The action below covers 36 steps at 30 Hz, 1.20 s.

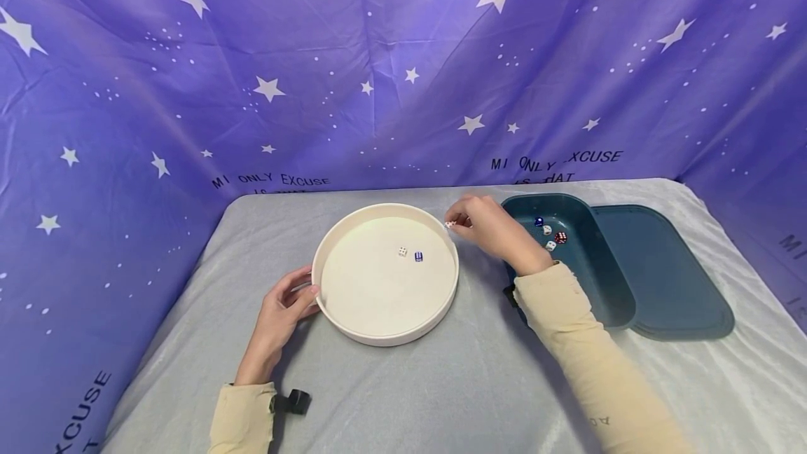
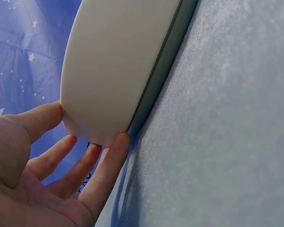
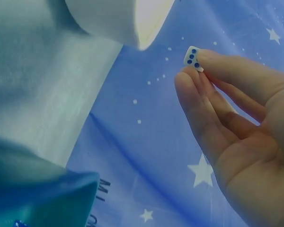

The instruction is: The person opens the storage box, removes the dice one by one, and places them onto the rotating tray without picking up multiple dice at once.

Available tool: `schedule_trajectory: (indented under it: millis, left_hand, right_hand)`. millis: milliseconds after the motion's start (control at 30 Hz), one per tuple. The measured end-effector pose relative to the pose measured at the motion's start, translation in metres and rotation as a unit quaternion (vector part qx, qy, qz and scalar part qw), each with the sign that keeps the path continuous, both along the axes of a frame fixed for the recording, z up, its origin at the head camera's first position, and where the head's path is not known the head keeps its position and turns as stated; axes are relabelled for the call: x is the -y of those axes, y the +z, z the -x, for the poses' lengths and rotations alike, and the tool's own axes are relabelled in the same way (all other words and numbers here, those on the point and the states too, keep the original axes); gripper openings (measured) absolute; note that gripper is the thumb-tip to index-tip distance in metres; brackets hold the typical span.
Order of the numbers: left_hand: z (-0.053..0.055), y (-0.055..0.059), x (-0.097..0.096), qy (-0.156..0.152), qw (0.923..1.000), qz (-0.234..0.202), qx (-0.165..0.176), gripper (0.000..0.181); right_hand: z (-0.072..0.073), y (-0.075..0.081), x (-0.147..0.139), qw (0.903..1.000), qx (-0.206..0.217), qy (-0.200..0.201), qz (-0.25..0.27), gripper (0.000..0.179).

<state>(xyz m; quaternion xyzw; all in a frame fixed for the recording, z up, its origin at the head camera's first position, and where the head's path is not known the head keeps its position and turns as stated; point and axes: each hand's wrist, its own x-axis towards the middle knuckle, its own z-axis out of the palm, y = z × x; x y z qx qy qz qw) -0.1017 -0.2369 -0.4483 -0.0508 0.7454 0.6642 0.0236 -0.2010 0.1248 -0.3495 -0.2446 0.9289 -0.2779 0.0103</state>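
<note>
My right hand (image 1: 488, 230) pinches a white die (image 3: 192, 57) with coloured pips between thumb and fingertips. The hand is just outside the right rim of a round cream tray (image 1: 378, 338). On the far side of the tray, my left hand (image 1: 285, 307) holds the edge, thumb at the rim. In the left wrist view, the other fingertips (image 2: 118, 144) press along its outer wall and lower edge. Inside the tray lie a white die (image 1: 402, 251) and a blue die (image 1: 419, 256), a little apart.
Right of the tray stands a dark teal bin (image 1: 595, 286), partly behind my right forearm. Several dice, among them a red die (image 1: 561, 237), lie in it. Its flat lid (image 1: 668, 272) lies beside it on the grey cloth (image 1: 391, 398). A purple star-print curtain (image 1: 378, 125) hangs behind.
</note>
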Motion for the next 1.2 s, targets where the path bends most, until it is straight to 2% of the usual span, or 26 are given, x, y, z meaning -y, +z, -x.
schedule_trajectory:
  millis: [467, 967, 1200]
  left_hand:
    - [0.002, 0.000, 0.000, 0.001, 1.0000, 0.006, 0.004, 0.053]
    - [0.000, 0.001, -0.001, -0.004, 1.0000, 0.006, 0.005, 0.051]
    - [0.000, 0.001, -0.001, -0.005, 1.0000, 0.006, 0.005, 0.052]
  right_hand:
    - [-0.004, -0.017, 0.022, 0.9988, 0.039, 0.027, -0.006, 0.012]
    - [-0.008, -0.035, 0.043, 0.9957, 0.015, 0.085, -0.034, 0.010]
    - [-0.010, -0.045, 0.050, 0.9947, 0.018, 0.092, -0.042, 0.009]
